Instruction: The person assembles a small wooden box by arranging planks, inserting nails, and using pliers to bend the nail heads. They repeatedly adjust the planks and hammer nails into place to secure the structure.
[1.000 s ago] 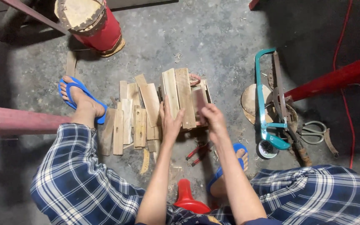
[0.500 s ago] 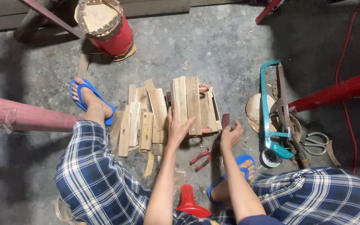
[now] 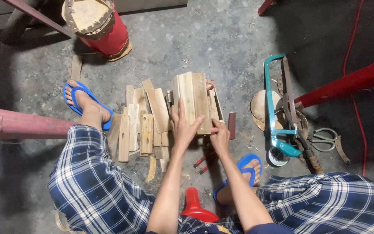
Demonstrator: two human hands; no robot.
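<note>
My left hand (image 3: 182, 125) lies flat with fingers spread on the near end of a stack of pale wooden slats (image 3: 193, 97) on the concrete floor. My right hand (image 3: 218, 135) grips the near right corner of the same stack, beside a small dark block (image 3: 232, 125). To the left lies a loose pile of shorter wood pieces (image 3: 141, 121). Red-handled pliers (image 3: 202, 162) lie on the floor under my forearms.
A teal hacksaw (image 3: 272, 108), a round wooden disc (image 3: 258, 106), scissors (image 3: 324, 138) and a small round tin (image 3: 277, 157) lie at right. A red drum-like cylinder (image 3: 98, 26) stands at the back. Red metal legs (image 3: 347, 82) and a pink bar (image 3: 18, 123) flank me. A red stool (image 3: 193, 203) sits between my legs.
My right hand has moved from the stack's far right side down to its near right corner. The left hand has stayed pressed on the slats. The view has shifted slightly.
</note>
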